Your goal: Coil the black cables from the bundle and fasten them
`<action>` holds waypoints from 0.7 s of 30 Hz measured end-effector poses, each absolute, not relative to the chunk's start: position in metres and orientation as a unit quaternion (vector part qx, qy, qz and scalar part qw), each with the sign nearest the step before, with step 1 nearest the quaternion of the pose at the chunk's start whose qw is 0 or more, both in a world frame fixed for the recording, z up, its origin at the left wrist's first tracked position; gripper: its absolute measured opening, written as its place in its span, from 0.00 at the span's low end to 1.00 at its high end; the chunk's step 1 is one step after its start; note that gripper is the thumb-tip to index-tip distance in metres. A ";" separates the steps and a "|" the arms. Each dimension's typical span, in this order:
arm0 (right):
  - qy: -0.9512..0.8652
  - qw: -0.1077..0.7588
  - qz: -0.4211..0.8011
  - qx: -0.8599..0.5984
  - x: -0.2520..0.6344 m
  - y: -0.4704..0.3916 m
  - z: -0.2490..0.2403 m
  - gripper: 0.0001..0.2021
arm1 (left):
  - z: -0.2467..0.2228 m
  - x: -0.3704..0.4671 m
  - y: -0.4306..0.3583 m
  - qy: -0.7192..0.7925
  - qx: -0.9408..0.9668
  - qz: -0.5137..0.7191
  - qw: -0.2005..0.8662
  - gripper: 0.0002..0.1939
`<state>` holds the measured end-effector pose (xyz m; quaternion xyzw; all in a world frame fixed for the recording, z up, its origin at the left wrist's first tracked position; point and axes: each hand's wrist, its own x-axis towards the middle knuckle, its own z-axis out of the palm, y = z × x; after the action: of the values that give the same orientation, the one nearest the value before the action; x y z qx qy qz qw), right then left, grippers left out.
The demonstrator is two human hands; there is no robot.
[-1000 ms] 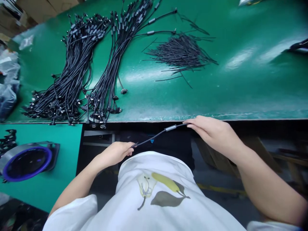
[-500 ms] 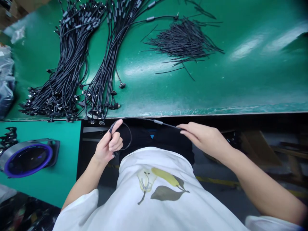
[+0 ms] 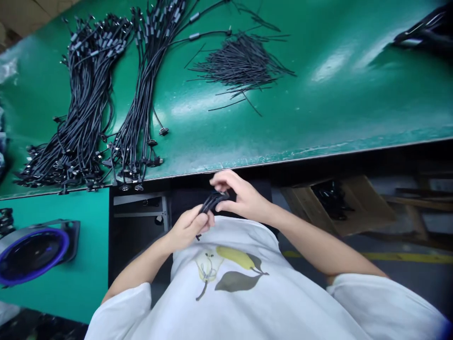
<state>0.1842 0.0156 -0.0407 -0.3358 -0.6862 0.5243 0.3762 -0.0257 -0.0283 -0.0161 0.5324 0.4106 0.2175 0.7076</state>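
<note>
A black cable [image 3: 211, 202], gathered into a small coiled bundle, is in front of my shirt, just below the bench edge. My left hand [image 3: 189, 226] is closed around the bundle's lower end, with a short dark end poking out underneath. At the upper end, my right hand [image 3: 244, 196] curls its thumb and fingers around the coil. The grey sleeve seen on the cable earlier cannot be made out now. Past the edge, many similar cables [image 3: 136, 113] with grey sleeves and black connectors lie in two long bunches on the green bench [image 3: 198, 146].
A heap of thin black ties [image 3: 244, 63] lies mid-bench. More black items [image 3: 428, 30] sit at the far right. A purple-rimmed round device [image 3: 35, 257] stands on the lower green surface at left. Below the bench at right is an open cardboard box [image 3: 368, 208] with dark contents.
The cable, stretched between my hands with a loop at the left, is now wound into a compact bundle. My right hand has come left to meet my left hand. The view has shifted right.
</note>
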 end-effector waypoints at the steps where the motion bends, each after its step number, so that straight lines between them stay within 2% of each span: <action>1: -0.638 0.389 0.571 -0.341 0.179 0.016 -0.046 0.18 | -0.018 -0.023 -0.027 0.404 0.491 0.248 0.731 0.20; 4: -0.474 0.417 0.684 -0.365 0.161 0.013 -0.057 0.17 | -0.027 -0.010 -0.023 0.391 0.435 0.314 0.747 0.22; 7: -0.312 0.464 0.740 -0.374 0.147 0.010 -0.059 0.19 | -0.041 0.003 -0.020 0.431 0.423 0.370 0.707 0.25; 9: -0.269 0.460 0.770 -0.351 0.141 0.010 -0.057 0.18 | -0.048 0.005 -0.020 0.470 0.415 0.381 0.680 0.24; 12: -0.316 0.469 0.752 -0.340 0.138 0.008 -0.054 0.19 | -0.048 -0.003 -0.019 0.515 0.478 0.316 0.637 0.20; 15: -0.428 0.460 0.694 -0.353 0.143 0.007 -0.052 0.20 | -0.042 -0.014 -0.017 0.497 0.561 0.211 0.627 0.23; 18: -0.514 0.377 0.695 -0.332 0.155 0.010 -0.045 0.19 | -0.039 -0.016 -0.017 0.404 0.581 0.159 0.688 0.24; 21: -0.618 0.333 0.644 -0.305 0.170 0.020 -0.032 0.18 | -0.041 -0.008 -0.023 0.325 0.490 0.194 0.785 0.24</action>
<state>0.1704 0.0202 -0.0323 -0.3054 -0.6178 0.6438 0.3325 -0.0077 -0.0225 -0.0412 0.4903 0.3250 0.1938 0.7851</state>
